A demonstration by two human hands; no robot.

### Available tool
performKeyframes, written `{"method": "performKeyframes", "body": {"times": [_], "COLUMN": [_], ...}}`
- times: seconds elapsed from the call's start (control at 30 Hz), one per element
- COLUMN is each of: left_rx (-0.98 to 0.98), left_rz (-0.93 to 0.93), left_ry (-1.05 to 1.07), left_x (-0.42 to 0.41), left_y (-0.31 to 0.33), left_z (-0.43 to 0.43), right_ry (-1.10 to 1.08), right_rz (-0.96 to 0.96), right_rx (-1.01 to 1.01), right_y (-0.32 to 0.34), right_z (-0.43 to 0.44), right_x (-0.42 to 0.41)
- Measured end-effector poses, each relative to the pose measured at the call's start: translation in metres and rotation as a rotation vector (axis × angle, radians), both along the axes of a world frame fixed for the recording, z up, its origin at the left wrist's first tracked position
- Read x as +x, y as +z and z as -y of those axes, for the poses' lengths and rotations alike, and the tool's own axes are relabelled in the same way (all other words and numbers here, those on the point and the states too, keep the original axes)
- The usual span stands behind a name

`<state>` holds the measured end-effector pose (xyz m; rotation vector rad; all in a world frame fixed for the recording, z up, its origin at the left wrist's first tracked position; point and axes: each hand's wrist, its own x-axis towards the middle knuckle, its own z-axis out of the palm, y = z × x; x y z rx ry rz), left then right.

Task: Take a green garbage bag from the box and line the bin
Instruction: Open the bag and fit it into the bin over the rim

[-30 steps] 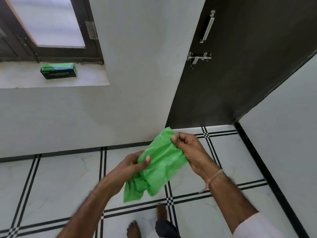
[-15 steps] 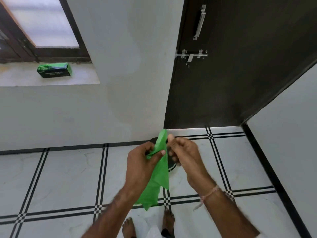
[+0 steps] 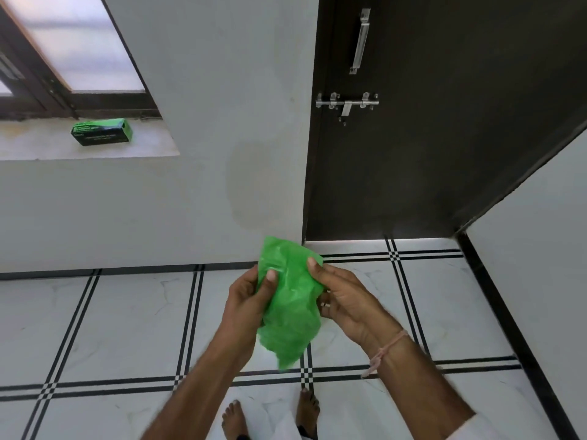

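Note:
A crumpled green garbage bag (image 3: 290,308) hangs between my hands at the centre of the view, above the tiled floor. My left hand (image 3: 247,300) pinches its left upper edge with thumb and fingers. My right hand (image 3: 341,298) grips its right upper edge, fingers curled behind the plastic. The green and black bag box (image 3: 101,132) lies on the window sill at the upper left, far from both hands. A dark round shape behind the bag is hidden by the plastic and my hands; no bin shows.
A dark door (image 3: 428,122) with a metal handle and bolt stands ahead on the right. White walls close in ahead and at the right. My bare feet (image 3: 270,414) stand on white tiles with black stripes. The window sill (image 3: 136,146) runs along the upper left.
The bag was a narrow strip pinched at its top; both hands have since spread it wider and bunched it. The view has shifted slightly right, and the dark round shape is now covered.

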<state>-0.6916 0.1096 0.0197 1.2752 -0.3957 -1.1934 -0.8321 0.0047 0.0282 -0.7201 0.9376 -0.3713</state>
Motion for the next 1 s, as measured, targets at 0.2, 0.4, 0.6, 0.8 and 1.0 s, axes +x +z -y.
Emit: {"method": "performKeyframes", "body": {"times": [0.2,0.4,0.6,0.8,1.0], "left_rx": [0.213,-0.064,0.051,0.105,0.084], "left_rz": [0.388,0.231,0.079,0.046,0.002], "left_ry": [0.173,0.102,0.102,0.082,0.053], "left_x": [-0.005,-0.021,-0.002,0.004,0.015], "left_y": [-0.009,0.02,0.025,0.025,0.012], "left_z": [0.003,0.009,0.013,0.017,0.016], "right_ry": [-0.177,-0.07,0.045,0.012,-0.05], "right_rz": [0.033,-0.11,-0.128,-0.142,-0.182], "right_rx": [-0.171,-0.719,-0.882,-0.867,-0.827], "right_y": [0.004,0.0,-0.015,-0.02,-0.025], "right_z": [-0.005,-0.012,-0.013,-0.014,-0.013], "right_x": [0.009,0.02,0.016,0.02,0.033]}}
